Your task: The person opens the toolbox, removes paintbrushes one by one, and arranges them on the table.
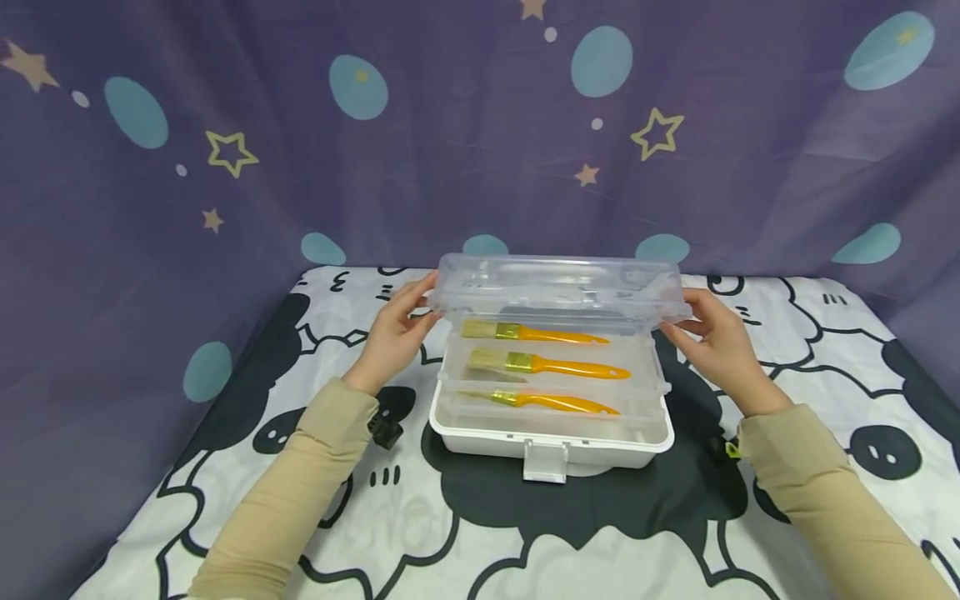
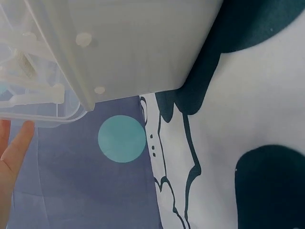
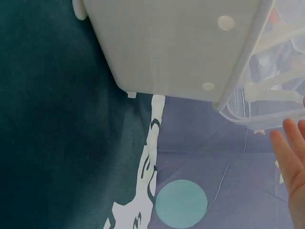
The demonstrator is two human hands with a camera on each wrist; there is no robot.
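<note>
A white storage box [image 1: 480,442] with a front latch [image 1: 545,461] stands on the cloth, its clear hinged lid [image 1: 558,283] raised at the back. Inside, on a translucent tray [image 1: 450,367], lie three orange-handled paintbrushes: one at the back [image 1: 555,335], one in the middle [image 1: 573,367], one at the front [image 1: 562,403]. My left hand [image 1: 397,329] holds the lid's left end between thumb and fingers; its fingertips show at the rim in the left wrist view. At the opposite end my right hand [image 1: 716,346] holds the lid the same way.
A white cloth with black cartoon shapes [image 1: 397,517] covers the table. Behind it hangs a purple curtain [image 1: 465,167] with stars and blue ovals. A small black object [image 1: 386,430] sits by the left cuff, and a yellow-green bit [image 1: 732,450] shows beside the right cuff.
</note>
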